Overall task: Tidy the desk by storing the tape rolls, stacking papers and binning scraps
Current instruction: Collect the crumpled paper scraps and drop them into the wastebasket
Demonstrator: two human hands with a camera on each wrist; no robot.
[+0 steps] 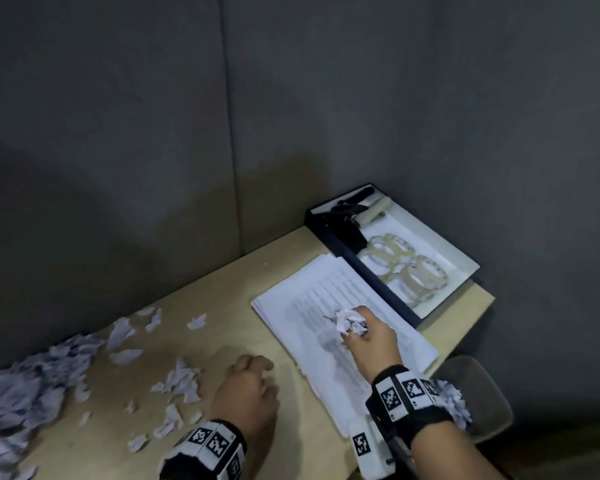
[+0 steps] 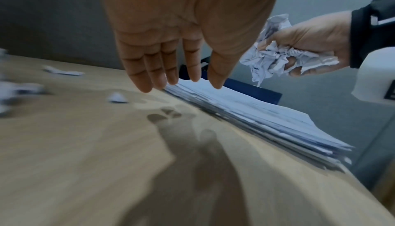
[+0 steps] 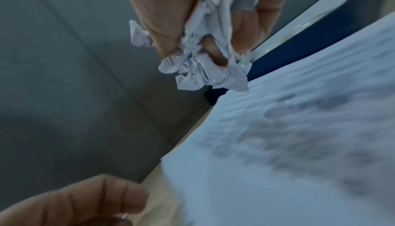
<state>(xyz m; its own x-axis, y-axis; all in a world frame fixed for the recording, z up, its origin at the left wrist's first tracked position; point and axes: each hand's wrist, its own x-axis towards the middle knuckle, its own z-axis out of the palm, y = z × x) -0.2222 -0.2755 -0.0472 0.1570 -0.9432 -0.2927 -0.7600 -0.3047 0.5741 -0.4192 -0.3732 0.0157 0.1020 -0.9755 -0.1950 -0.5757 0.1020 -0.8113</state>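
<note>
My right hand [image 1: 359, 333] grips a crumpled wad of paper scraps [image 1: 350, 322] just above the stacked papers [image 1: 321, 289] at the desk's right side. The right wrist view has the wad [image 3: 203, 67] bunched between thumb and fingers over the printed stack [image 3: 278, 145]. My left hand [image 1: 253, 370] hovers over bare desk left of the stack, holding nothing. Seen from the left wrist, its fingers [image 2: 149, 70] hang straight down near the stack's edge [image 2: 256, 111]. Several clear tape rolls [image 1: 390, 251] lie in a navy box [image 1: 364, 270] at the back right. Torn scraps [image 1: 25, 393] are heaped at the left.
Smaller scraps [image 1: 179, 379] lie scattered in front of the left hand. A round bin [image 1: 482, 379] stands below the desk's right edge with scraps [image 1: 454, 400] inside. Grey partition walls close the back and right. A black tool and a roller [image 1: 374, 209] lie in the box.
</note>
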